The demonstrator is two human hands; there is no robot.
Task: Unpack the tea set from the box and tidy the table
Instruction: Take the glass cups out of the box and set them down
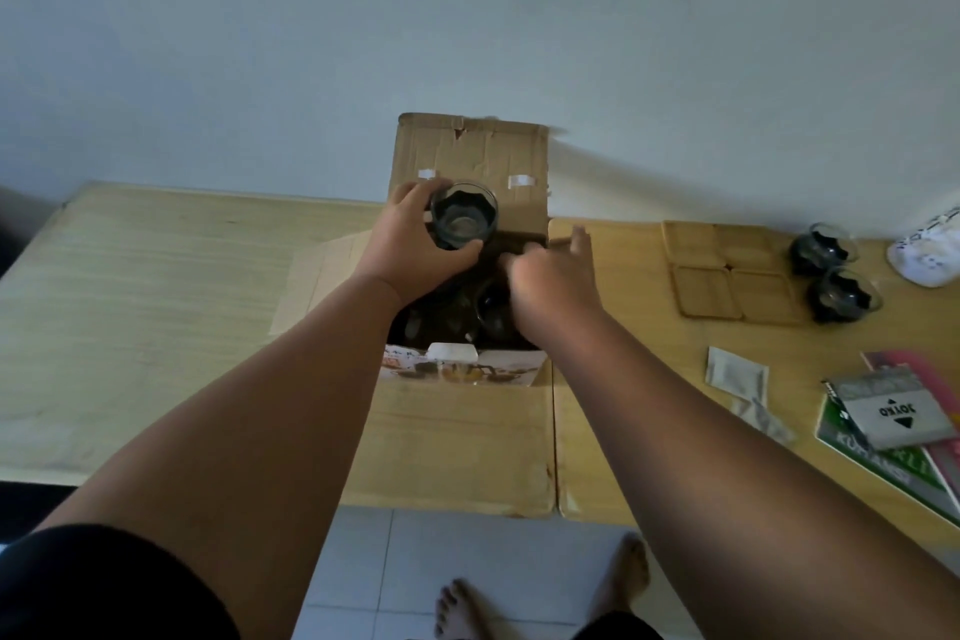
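Note:
An open cardboard box [470, 156] stands in the middle of the wooden table [156, 301], its far flap upright. My left hand [415, 244] holds a glass cup [464, 218] with a dark holder above the box's far side. My right hand [553, 276] hovers over the box's right edge, fingers loosely spread, holding nothing. More dark glassware [488, 312] sits inside the box, partly hidden by my hands. Two unpacked glass cups [821, 250] [844, 296] stand at the far right of the table beside several wooden coasters [732, 270].
A white packet [735, 372], a grey pouch [896, 411] and green and pink booklets [883, 463] lie at the right front. A white object [930, 255] sits at the far right edge. The box's flaps [322, 276] lie flat around it. A wall stands behind the table.

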